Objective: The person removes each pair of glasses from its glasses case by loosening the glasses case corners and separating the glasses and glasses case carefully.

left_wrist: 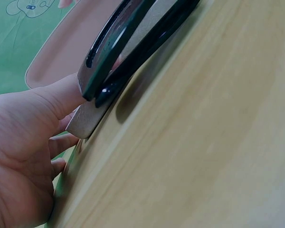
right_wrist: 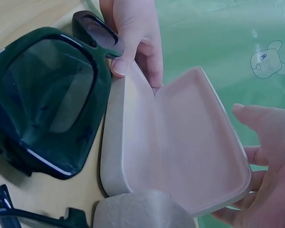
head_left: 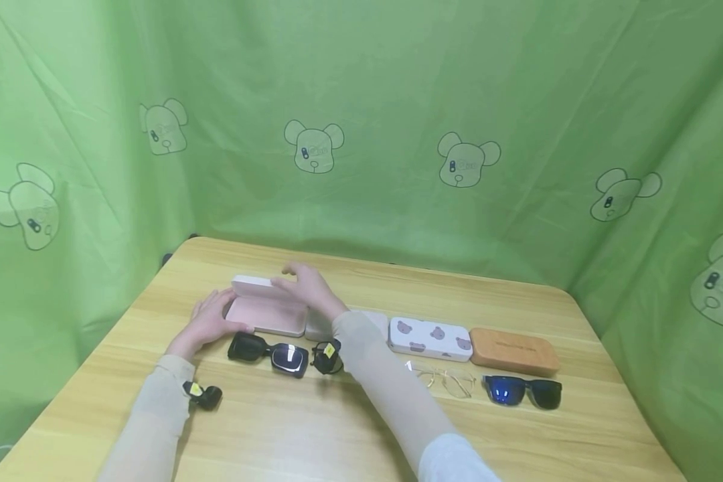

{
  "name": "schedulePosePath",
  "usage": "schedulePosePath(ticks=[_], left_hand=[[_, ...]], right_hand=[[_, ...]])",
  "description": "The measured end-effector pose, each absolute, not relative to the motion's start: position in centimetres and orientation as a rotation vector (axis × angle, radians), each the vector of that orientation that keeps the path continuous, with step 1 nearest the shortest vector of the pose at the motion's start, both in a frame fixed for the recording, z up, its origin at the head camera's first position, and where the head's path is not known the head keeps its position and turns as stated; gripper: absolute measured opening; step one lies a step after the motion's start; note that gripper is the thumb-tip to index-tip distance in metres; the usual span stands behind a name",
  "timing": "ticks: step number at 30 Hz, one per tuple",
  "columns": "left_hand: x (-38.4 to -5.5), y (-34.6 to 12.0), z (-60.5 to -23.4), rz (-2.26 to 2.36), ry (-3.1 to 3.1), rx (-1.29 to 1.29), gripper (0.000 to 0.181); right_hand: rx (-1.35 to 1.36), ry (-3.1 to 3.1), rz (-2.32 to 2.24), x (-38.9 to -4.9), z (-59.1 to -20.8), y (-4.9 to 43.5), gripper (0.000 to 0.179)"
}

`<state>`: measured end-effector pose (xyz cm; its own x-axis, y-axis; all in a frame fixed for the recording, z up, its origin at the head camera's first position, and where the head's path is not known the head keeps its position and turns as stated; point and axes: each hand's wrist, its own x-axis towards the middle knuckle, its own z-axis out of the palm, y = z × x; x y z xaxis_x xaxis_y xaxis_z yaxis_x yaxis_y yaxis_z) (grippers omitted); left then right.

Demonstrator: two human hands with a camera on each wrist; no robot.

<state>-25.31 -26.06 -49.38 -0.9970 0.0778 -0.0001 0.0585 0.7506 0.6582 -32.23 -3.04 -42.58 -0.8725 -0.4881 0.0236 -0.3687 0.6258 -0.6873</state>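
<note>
A glasses case (head_left: 266,314) with a pink lining stands with its lid raised at the left of the table. My left hand (head_left: 207,325) holds its left end; in the right wrist view the thumb of that hand (right_wrist: 135,28) lies at the front wall and the fingers lie round the end. Behind the raised lid (right_wrist: 202,137) are the fingers of my right hand (right_wrist: 273,156), which touch it from outside, with the thumb held apart. Black sunglasses (head_left: 269,355) lie just in front of the case, near my left thumb.
Right of the open case are a grey case (head_left: 318,327), partly behind my right arm, a white bear-print case (head_left: 430,339) and an orange-brown case (head_left: 514,351). Dark folded glasses (head_left: 327,357), thin-framed glasses (head_left: 448,381) and blue-lensed sunglasses (head_left: 522,391) lie in front. Green curtains (head_left: 385,221) surround the table.
</note>
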Motion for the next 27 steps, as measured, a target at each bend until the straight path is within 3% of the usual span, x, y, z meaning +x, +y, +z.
schedulePosePath(ticks=[27], left_hand=[[-25.3,-26.0,-49.4,1.083,2.932,0.119,0.103]], right_hand=[[-0.502,2.414,-1.114,-33.0,-43.2,-2.6,0.071]])
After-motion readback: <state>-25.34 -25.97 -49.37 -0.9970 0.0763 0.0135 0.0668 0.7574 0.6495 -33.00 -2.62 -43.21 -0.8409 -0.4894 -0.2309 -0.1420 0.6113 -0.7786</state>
